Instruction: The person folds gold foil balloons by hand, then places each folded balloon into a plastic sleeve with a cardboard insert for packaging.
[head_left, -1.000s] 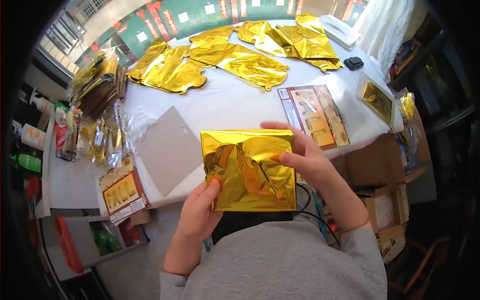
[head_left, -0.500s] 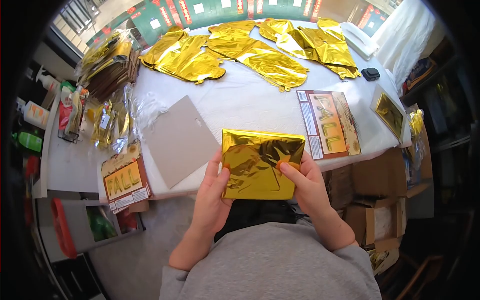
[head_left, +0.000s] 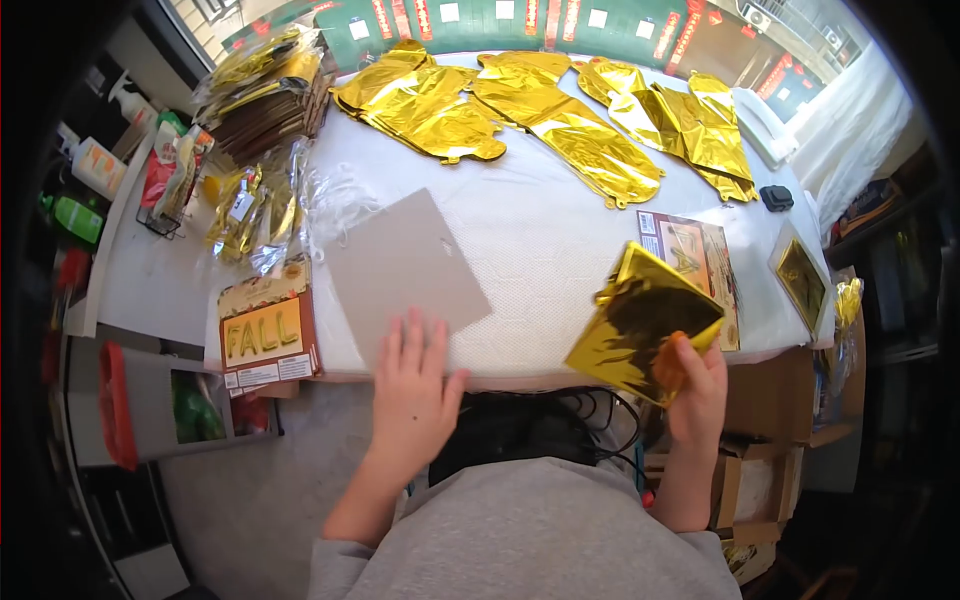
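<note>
The right hand (head_left: 697,385) is clamped on one folded gold foil (head_left: 640,325), pinching its lower right corner with the thumb on the near face and the fingers hidden behind. The foil is tilted and held off the surface, above the near edge of the table (head_left: 540,240). Just beyond the grip, partly covered by the foil, lies one printed "FALL" card (head_left: 690,255). Further to the right of the grip, one clear bag with gold inside (head_left: 803,280) sits at the table's edge, and beyond that is one small black object (head_left: 777,197).

The left hand (head_left: 415,385) holds nothing. It lies flat with its fingers spread, fingertips on the near edge of one grey card (head_left: 405,265) that rests on the white cover. Just left of this hand a second "FALL" pack (head_left: 265,335) overhangs the table's edge — two such printed pieces in all. The two hands are well apart.

Far beyond both hands, flat gold balloons (head_left: 580,140) are spread along the far side of the table. At least four can be made out, but they overlap and the exact count cannot be told. Far to the left of the left hand is one stack of packs (head_left: 265,90), and past it two bottles — one white (head_left: 95,165), one green (head_left: 70,215).
</note>
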